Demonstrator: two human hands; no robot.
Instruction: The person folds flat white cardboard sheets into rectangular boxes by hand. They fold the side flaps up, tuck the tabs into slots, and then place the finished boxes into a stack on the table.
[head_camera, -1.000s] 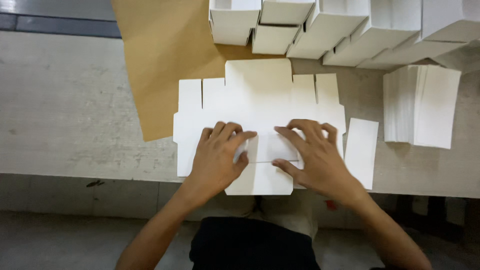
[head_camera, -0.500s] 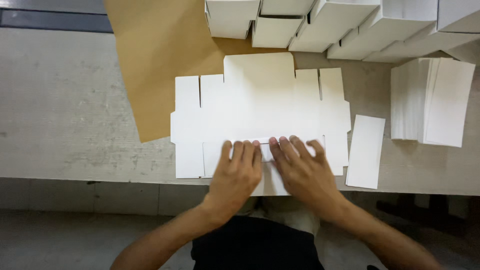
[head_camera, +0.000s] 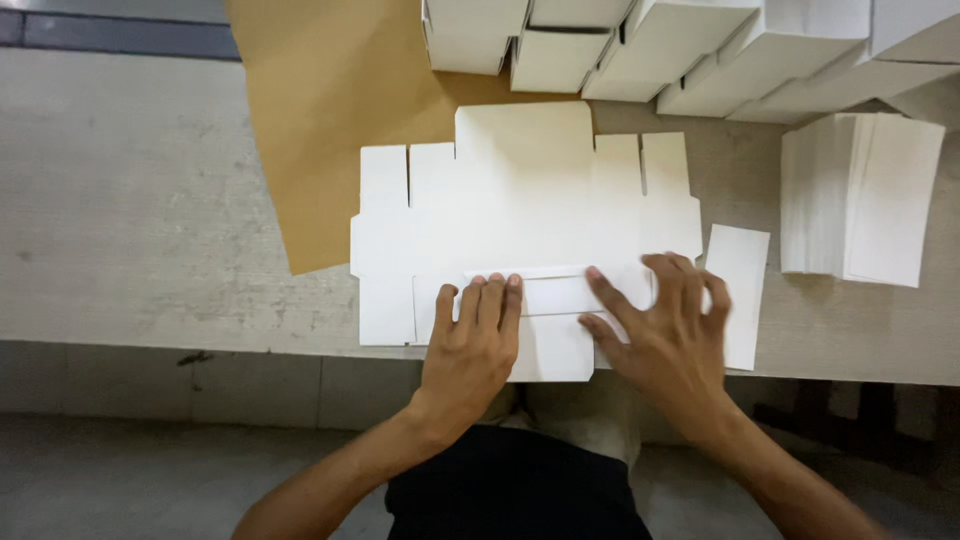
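Observation:
A flat white die-cut cardboard box blank (head_camera: 520, 200) lies on the table near its front edge, flaps spread. My left hand (head_camera: 475, 345) presses flat on the blank's near flap, fingers together. My right hand (head_camera: 665, 325) presses the same folded strip further right, fingers spread and slightly blurred. A raised crease runs between the two hands. Neither hand grips anything.
A brown paper sheet (head_camera: 330, 110) lies under the blank's far left. Several folded white boxes (head_camera: 650, 40) stand along the back. A stack of white card pieces (head_camera: 860, 195) sits at the right, with a single white card (head_camera: 738, 290) beside the blank. The grey table (head_camera: 130, 200) ends just below my hands.
My hands, side by side at the middle of the near flap, have slid apart along the fold. The right hand moved to the right; the left shifted slightly left.

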